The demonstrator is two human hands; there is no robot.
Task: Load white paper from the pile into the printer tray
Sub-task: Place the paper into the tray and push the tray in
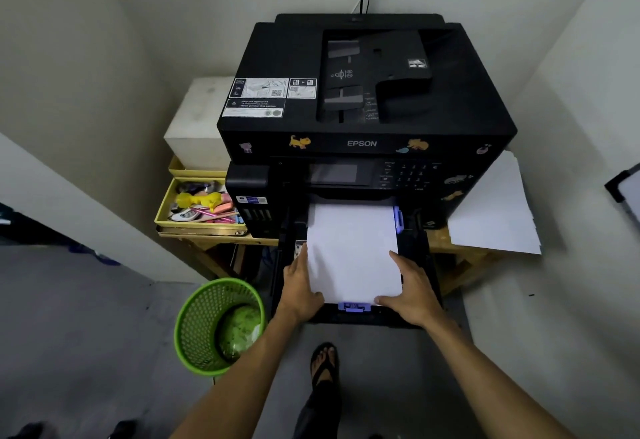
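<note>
A black Epson printer (360, 92) stands on a wooden table, its paper tray (419, 258) pulled out toward me. A stack of white paper (349, 248) lies in the tray between a purple side guide (398, 218) and a purple end guide (353, 307). My left hand (300, 288) lies along the stack's left edge, fingers straight, thumb on the near corner. My right hand (410, 288) rests flat on the stack's right near corner with fingers spread. The loose pile of white paper (491, 217) sits on the table to the printer's right.
A green mesh bin (194, 327) stands on the floor left of the tray. A yellow organiser (162, 210) with stationery and a white box (197, 127) sit left of the printer. Walls close in on both sides. My sandalled foot (323, 362) is below the tray.
</note>
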